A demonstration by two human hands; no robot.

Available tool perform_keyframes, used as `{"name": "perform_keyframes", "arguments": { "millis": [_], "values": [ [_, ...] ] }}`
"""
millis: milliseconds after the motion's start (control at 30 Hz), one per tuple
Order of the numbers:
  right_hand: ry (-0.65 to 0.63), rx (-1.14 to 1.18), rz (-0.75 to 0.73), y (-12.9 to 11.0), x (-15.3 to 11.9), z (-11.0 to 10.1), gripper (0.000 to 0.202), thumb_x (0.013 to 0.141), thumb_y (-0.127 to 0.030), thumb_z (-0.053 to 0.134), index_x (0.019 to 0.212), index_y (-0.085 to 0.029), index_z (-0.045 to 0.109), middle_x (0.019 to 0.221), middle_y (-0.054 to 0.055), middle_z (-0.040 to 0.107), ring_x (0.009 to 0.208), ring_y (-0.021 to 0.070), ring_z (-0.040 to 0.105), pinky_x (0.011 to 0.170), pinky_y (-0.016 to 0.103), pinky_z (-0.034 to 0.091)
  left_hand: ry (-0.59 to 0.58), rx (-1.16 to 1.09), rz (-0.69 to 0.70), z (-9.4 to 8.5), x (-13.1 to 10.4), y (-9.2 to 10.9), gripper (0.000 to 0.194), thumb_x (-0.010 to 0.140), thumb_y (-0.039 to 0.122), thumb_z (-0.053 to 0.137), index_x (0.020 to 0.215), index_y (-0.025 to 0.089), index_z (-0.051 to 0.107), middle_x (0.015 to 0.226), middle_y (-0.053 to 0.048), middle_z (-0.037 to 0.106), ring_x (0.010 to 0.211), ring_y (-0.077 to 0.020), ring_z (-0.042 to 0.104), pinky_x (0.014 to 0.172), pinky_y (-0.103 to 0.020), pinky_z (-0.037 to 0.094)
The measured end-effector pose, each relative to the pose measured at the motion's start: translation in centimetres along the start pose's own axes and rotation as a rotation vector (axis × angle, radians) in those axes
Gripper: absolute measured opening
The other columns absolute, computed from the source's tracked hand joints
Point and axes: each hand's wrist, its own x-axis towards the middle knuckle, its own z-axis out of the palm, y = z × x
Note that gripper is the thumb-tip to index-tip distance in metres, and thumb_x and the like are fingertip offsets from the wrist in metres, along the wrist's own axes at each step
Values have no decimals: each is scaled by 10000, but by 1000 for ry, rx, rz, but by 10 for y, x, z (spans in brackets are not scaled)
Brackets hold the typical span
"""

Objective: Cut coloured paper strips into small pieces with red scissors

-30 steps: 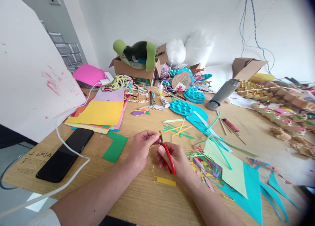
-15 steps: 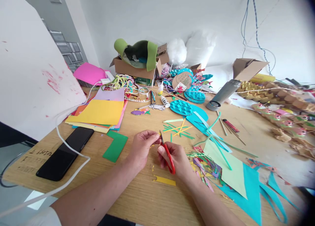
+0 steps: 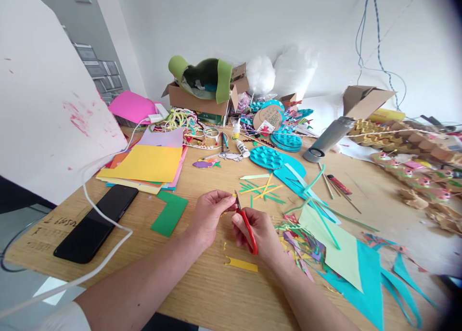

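My right hand (image 3: 254, 227) is closed round the red-handled scissors (image 3: 249, 232), whose dark blades point up and away from me. My left hand (image 3: 212, 213) pinches a small piece of yellow paper (image 3: 234, 195) beside the blade tips; most of it is hidden by the fingers. On the table below the hands lies a yellow paper strip (image 3: 242, 264) with a curved notch at its left end. To the left of my left hand is an L-shaped piece of green paper (image 3: 169, 213). Thin green and yellow strips (image 3: 263, 189) lie crossed beyond the scissors.
A black phone (image 3: 96, 225) and a white cable (image 3: 122, 230) lie at left, near stacked coloured paper (image 3: 147, 165). Paper scraps (image 3: 301, 247) and blue sheets (image 3: 373, 283) spread at right. A grey flask (image 3: 328, 138) lies behind them. A cardboard box (image 3: 195, 100) stands at the back.
Almost nothing differs. Both hands keep their hold on the paper piece and the scissors, and the view has shifted very slightly.
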Motion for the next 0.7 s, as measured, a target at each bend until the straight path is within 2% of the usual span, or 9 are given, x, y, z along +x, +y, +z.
{"name": "perform_keyframes", "arguments": {
  "millis": [700],
  "values": [
    [-14,28,10,0,0,-1,487,696,-621,673,617,-176,492,493,-17,564,372,107,523,365,196,339,-11,20,-7,-1,2,3,130,609,225,727,649,125,655,611,-22,629,613,-119,576,647,-253,447]
  ]
}}
